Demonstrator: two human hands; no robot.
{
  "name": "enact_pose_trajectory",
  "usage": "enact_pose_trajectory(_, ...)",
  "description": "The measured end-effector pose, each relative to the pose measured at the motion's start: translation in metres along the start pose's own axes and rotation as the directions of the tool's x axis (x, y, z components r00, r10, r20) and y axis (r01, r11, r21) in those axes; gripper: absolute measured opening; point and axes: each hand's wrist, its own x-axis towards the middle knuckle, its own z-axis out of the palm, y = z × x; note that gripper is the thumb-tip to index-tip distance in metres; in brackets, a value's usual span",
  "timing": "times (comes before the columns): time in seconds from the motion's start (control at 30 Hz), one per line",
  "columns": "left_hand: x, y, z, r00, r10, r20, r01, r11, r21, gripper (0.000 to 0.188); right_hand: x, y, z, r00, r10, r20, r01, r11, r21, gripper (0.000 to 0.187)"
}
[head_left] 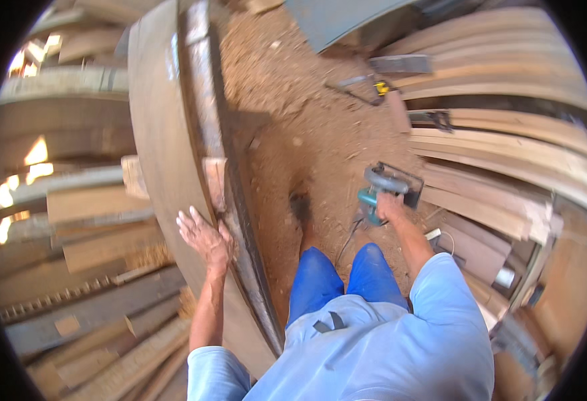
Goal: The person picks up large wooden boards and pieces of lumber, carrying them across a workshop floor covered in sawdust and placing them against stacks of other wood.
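My left hand (204,238) rests flat, fingers spread, on a long brown board (160,140) that runs away from me on a bench. My right hand (390,206) hangs at my side, shut on the handle of a teal circular saw (385,187) with a grey blade guard. The saw's cord (347,242) trails down past my blue trousers. A metal rail (203,107) lines the board's right edge.
Sawdust-covered dirt floor (307,120) stretches ahead. Stacked planks (507,154) lie at the right, more timber (93,267) at the left below the bench. A small yellow and black tool (380,87) lies on the floor far ahead.
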Motion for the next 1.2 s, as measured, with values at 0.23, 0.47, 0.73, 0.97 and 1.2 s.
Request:
enact_pose_trajectory(0.23, 0.002, 0.016, -0.005, 0.999, -0.031, 0.007, 0.031, 0.999, 0.033, 0.088, -0.124, 0.075, 0.073, 0.936, 0.349, -0.037, -0.247, 0.729, 0.639, 0.045)
enact_pose_trajectory(0.47, 0.001, 0.014, -0.007, 0.998, -0.066, 0.008, 0.065, 0.993, 0.103, 0.088, -0.166, 0.041, 0.169, 0.871, 0.431, 0.237, -0.364, 0.242, 0.899, 0.040)
enact_pose_trajectory(0.73, 0.000, 0.011, 0.003, 0.996, -0.086, 0.035, 0.078, 0.979, 0.187, 0.085, -0.203, 0.047, 0.195, 0.880, 0.415, 0.230, -0.269, 0.038, 0.962, 0.035)
enact_pose_trajectory(0.97, -0.004, 0.014, 0.001, 0.996, -0.084, 0.042, 0.073, 0.973, 0.218, 0.085, -0.195, 0.051, 0.176, 0.921, 0.378, 0.093, -0.254, 0.403, 0.879, 0.048)
enact_pose_trajectory(1.2, 0.007, 0.022, -0.005, 0.992, -0.111, 0.064, 0.098, 0.978, 0.184, 0.086, -0.216, 0.044, 0.119, 0.954, 0.269, 0.132, -0.245, 0.447, 0.861, 0.068)
